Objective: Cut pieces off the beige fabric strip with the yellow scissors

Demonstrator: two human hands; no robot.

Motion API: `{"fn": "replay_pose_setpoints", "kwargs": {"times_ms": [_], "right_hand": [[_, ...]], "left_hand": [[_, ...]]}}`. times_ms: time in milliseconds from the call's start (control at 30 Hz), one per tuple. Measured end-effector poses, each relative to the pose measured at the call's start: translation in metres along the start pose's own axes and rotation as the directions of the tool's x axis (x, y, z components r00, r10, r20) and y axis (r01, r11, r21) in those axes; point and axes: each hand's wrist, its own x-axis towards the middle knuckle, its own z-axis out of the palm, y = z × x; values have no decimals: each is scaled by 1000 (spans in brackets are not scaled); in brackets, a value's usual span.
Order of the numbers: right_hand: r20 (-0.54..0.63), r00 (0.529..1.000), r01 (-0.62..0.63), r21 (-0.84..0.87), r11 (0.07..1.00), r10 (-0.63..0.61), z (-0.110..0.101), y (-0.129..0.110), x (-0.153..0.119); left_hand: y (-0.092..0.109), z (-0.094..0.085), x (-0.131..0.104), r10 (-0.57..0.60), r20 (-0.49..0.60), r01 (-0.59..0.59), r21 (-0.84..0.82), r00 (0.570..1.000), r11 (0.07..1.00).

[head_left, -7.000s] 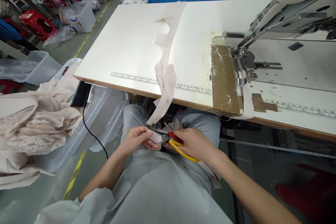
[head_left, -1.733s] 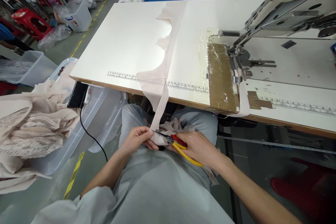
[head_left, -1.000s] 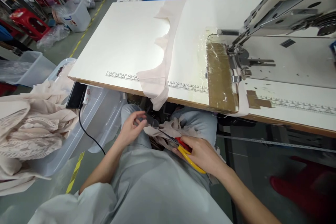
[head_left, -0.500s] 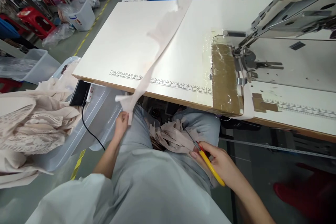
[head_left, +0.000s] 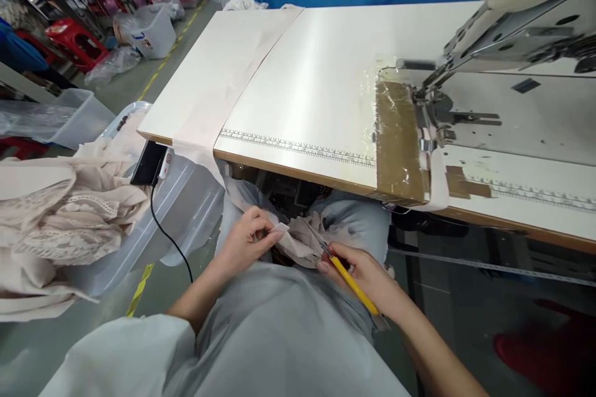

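My left hand [head_left: 251,239] is closed, thumb against fingers, on the end of a pale pink fabric strip [head_left: 209,99]. From there the strip runs up over the table's front edge and lies across the left part of the white tabletop. In my right hand [head_left: 358,273] is a pair of yellow-handled scissors [head_left: 352,284], its blades pointing up and left toward the cloth. Crumpled beige fabric [head_left: 305,242] lies in my lap between the two hands. The scissor tips are close to this fabric; whether they touch it I cannot tell.
A sewing machine [head_left: 526,31] stands on the right of the white table [head_left: 326,93], beside brown tape. At the left, a plastic bin [head_left: 158,223] holds beige lace garments [head_left: 79,217]. A black phone [head_left: 148,163] with a cable rests by the bin. Red stools [head_left: 74,40] stand behind.
My left hand has moved right and down to my lap, bringing the strip end with it. The strip now lies flatter and further left on the table. My right hand shifted slightly left with the scissors.
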Motion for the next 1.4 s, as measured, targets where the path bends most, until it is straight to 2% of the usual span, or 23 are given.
{"fn": "replay_pose_setpoints", "kwargs": {"times_ms": [67, 133, 200, 267, 400, 567, 667, 900, 1133, 1400], "right_hand": [[46, 999, 7, 3, 1000, -7, -2, -3, 4], [104, 994, 37, 32, 999, -40, -4, -7, 8], [171, 981, 85, 70, 994, -96, -7, -10, 13], [232, 963, 123, 72, 990, -136, -9, -13, 17], [308, 941, 148, 1, 989, -141, -12, -16, 23], [361, 925, 138, -20, 990, -122, -14, -14, 25], [351, 930, 145, -75, 987, -110, -15, -16, 24], [239, 964, 182, -288, 940, -114, -11, -22, 23], [212, 968, 197, -310, 930, -134, -3, -15, 26], [185, 975, 200, -464, 863, -126, -2, -23, 32]], "left_hand": [[1, -1, -1, 24, -19, -25, -12, 1000, 1000], [1, -2, -3, -75, 44, 80, -126, 996, 989], [1, -2, -6, -193, 149, 227, -259, 970, 939], [2, -1, -9, -260, 230, 330, -358, 938, 873], [1, 1, -11, -299, 258, 388, -446, 919, 807], [0, 2, -11, -300, 263, 393, -467, 917, 792], [0, 2, -11, -301, 264, 395, -465, 916, 792], [-2, 3, -9, -318, 255, 404, -464, 913, 788], [-8, 0, -12, -318, 265, 411, -487, 910, 770], [-15, 0, -13, -317, 304, 433, -497, 899, 752]]}}
